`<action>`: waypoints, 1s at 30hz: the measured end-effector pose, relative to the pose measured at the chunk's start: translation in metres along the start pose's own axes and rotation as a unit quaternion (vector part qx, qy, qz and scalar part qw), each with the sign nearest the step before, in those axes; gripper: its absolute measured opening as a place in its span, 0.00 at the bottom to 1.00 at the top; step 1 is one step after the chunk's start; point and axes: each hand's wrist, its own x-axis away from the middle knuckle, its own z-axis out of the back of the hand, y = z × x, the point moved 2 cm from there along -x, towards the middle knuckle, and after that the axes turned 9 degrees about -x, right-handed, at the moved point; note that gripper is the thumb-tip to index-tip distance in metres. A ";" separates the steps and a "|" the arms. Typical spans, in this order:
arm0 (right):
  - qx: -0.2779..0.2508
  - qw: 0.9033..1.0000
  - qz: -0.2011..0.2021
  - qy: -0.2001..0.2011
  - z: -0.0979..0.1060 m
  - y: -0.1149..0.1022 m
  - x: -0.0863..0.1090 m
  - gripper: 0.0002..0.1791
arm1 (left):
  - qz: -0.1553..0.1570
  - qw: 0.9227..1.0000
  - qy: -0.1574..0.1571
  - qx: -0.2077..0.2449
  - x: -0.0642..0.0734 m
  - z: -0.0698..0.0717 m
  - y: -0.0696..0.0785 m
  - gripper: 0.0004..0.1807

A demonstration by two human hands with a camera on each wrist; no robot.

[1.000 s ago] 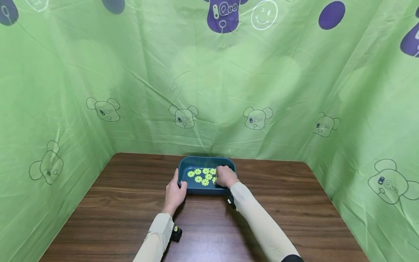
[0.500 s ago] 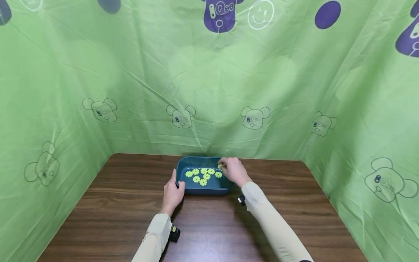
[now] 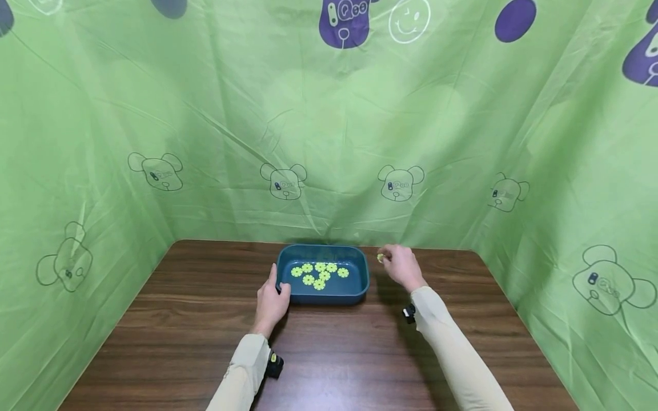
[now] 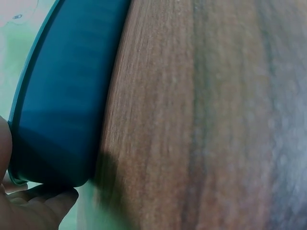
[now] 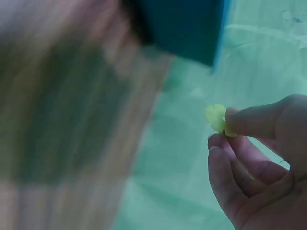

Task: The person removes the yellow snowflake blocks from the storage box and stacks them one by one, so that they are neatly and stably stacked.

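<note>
A dark blue rectangular plastic bin [image 3: 324, 298] sits at the back of the wooden table, with several yellow-green flower-shaped pieces [image 3: 319, 284] lying flat on its floor. At the bin's front left corner, my left hand [image 3: 272, 305] grips it, thumb at the rim and fingers along the outside. In the left wrist view, fingertips [image 4: 62, 203] press against the bin's end wall [image 4: 53, 153]. To the right of the bin, my right hand [image 3: 402, 266] pinches one yellow flower-shaped piece [image 5: 217, 116] between thumb and fingertips, held up above the table.
Brown wood-grain table [image 3: 334, 354] extends in front of the bin and to both sides. A green cloth backdrop [image 3: 339, 125] with bear-face prints rises behind the table and along its left and right sides.
My right hand has come up out of the bin with one flower-shaped piece and moved right, past the bin's right wall. My left hand stays at the bin's corner.
</note>
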 end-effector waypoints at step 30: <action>-0.014 0.985 -0.150 -0.088 -0.012 0.076 0.038 0.10 | 0.002 1.000 0.001 0.004 0.000 0.001 0.000 0.40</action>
